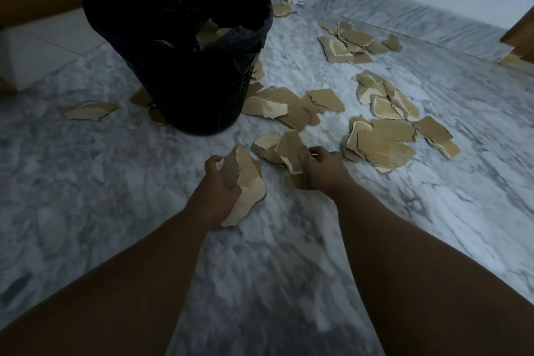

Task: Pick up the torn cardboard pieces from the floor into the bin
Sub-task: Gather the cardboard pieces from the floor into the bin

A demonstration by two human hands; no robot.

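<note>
Two hands, both loaded. Your left hand (pixel 222 182) is clenched round a large shard (pixel 248 191), fingers curled over its left edge. Its long axis runs from your wrist out toward the bin. Your right hand (pixel 326 166), a little farther out, pinches a small shard (pixel 290 150) by its right edge, so the shard stands out to the left of your fingers, tilted up off the floor (pixel 260 269). More scraps (pixel 267 147) lie under and just left of it; whether any are caught in that grip cannot be told.

Ahead and to the left of both hands stands the bin (pixel 196 89), its black liner (pixel 264 26) open and some cardboard already inside. It lies nearly straight out from your left hand, while from your right hand it sits well off to the left. By my reading, the left has the shorter, straighter carry, and the right must swing leftward to reach the rim.

Just right of your right hand is a pile (pixel 381 141). Beyond your hands a spread (pixel 289 107) touches the bin's foot. Farther out to the right sit a cluster (pixel 387 98) and, past it, a far cluster (pixel 352 40). A lone piece (pixel 89 110) lies left of the bin.
</note>
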